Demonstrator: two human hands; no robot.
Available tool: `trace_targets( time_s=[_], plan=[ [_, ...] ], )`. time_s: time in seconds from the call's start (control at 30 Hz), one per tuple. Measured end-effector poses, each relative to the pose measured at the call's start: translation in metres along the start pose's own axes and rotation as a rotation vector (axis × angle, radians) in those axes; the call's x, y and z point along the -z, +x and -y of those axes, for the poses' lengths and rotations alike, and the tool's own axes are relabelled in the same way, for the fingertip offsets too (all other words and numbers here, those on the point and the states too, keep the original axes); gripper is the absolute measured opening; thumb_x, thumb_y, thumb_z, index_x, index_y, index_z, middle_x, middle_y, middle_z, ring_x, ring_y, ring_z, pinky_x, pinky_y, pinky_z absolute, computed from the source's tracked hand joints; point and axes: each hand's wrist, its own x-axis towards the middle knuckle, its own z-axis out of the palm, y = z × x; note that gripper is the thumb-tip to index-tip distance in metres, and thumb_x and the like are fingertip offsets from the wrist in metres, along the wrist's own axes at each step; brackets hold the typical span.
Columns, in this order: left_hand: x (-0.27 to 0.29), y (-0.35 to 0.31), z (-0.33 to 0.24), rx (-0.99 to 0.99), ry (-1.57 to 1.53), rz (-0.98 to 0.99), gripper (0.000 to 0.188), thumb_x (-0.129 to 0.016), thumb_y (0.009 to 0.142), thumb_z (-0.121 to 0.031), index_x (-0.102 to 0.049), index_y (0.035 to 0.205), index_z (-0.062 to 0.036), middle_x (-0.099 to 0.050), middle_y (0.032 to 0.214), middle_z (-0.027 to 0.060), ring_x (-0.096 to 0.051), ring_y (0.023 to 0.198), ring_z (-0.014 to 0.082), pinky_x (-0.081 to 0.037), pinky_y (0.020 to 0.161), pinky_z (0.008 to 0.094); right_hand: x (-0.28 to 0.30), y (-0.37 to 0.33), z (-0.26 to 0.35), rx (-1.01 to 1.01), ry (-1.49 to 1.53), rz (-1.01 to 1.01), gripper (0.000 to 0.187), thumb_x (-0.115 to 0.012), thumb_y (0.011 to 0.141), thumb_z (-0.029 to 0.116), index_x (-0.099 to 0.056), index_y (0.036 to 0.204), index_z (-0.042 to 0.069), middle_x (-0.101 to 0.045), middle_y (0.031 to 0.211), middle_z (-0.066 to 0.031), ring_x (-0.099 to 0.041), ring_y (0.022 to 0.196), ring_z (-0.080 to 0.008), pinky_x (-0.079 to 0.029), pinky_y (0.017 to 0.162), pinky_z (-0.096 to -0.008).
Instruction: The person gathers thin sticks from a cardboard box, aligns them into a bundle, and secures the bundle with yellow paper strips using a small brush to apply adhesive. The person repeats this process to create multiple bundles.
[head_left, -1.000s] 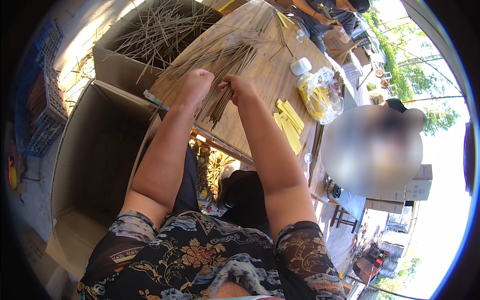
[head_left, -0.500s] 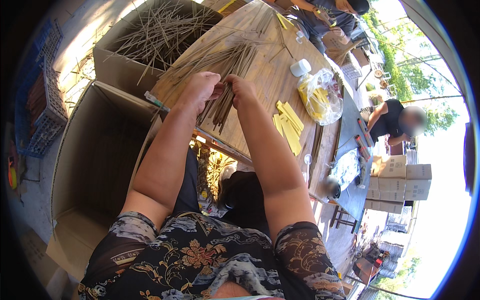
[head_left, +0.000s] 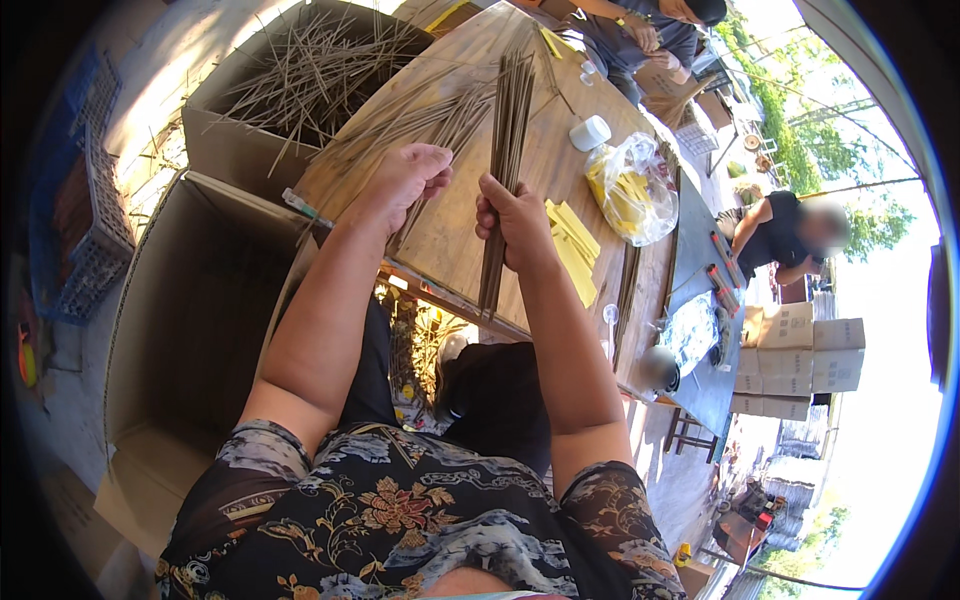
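Observation:
My right hand [head_left: 514, 222] is closed round an upright bundle of thin brown sticks [head_left: 511, 120], lifted above the wooden table [head_left: 470, 270]. The bundle's lower end reaches past the table's near edge. To its left, my left hand [head_left: 408, 182] is curled, fingertips bent toward the thumb. Whether something is between those fingers is hidden. Under and beyond the left hand, loose sticks [head_left: 455, 122] lie spread across the tabletop. Right of my right hand lies a pile of yellow strips [head_left: 572, 250], partly behind my forearm.
A cardboard box of sticks [head_left: 235, 148] stands at the far left, with another open cardboard box [head_left: 150, 300] nearer me. A white container [head_left: 590, 133] and a clear bag of yellow strips [head_left: 632, 195] sit at the table's right. Two people work beyond.
My right hand has moved right and raised a bundle of sticks off the table, apart from my left hand. The left hand has stayed almost in place.

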Motion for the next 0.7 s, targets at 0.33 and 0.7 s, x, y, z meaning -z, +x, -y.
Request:
trace_targets(
  time_s=[0.33, 0.7],
  plan=[
    [-0.007, 0.027, 0.01, -0.889, 1.265, -0.867, 0.022, -0.059, 0.077, -0.022, -0.06, 0.092, -0.0068, -0.057, 0.088, 0.006, -0.053, 0.083, 0.023, -0.039, 0.081, 0.0368, 0.012, -0.024, 0.008, -0.025, 0.099, 0.057, 0.019, -0.059, 0.083, 0.016, -0.043, 0.079, 0.006, -0.049, 0.063, -0.003, -0.042, 0.046, -0.0074, -0.037, 0.04, -0.0215],
    [-0.004, 0.0, -0.037, -0.363, 1.239, -0.456, 0.03, -0.049, 0.084, -0.03, -0.062, 0.092, -0.0044, -0.061, 0.086, 0.0166, -0.058, 0.081, 0.0335, -0.045, 0.072, 0.0405, 0.024, -0.026, 0.02, 0.14, 0.289, 0.024, 0.019, -0.058, 0.083, 0.014, -0.041, 0.082, 0.007, -0.049, 0.063, -0.0038, -0.044, 0.048, -0.0104, -0.038, 0.041, -0.0251]
  ],
)
